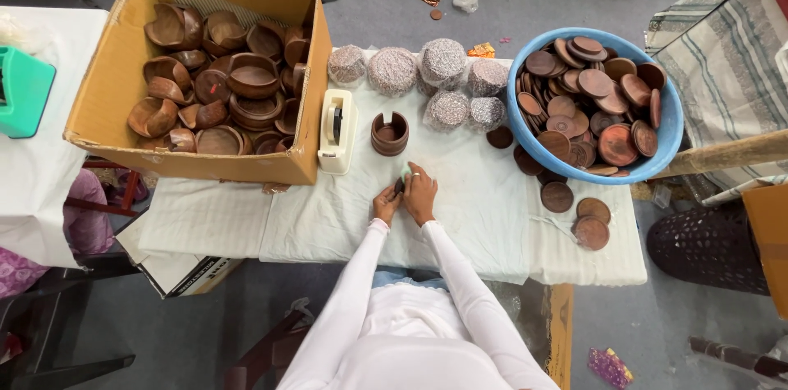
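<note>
My left hand (385, 204) and my right hand (420, 193) meet at the middle of the white-covered table (328, 217). Between the fingers I see a small dark piece with a pale green bit (402, 177) on top; which hand grips it I cannot tell exactly, both touch it. Just beyond the hands stands a round wooden holder (389, 133) with an open slot. A white tape dispenser (336, 130) lies to its left.
A cardboard box (107, 86) of wooden holders sits at the left. A blue basin (661, 156) full of round wooden discs sits at the right, with loose discs (584, 222) beside it. Several wrapped stacks (443, 61) line the far edge. A teal object (25, 90) lies far left.
</note>
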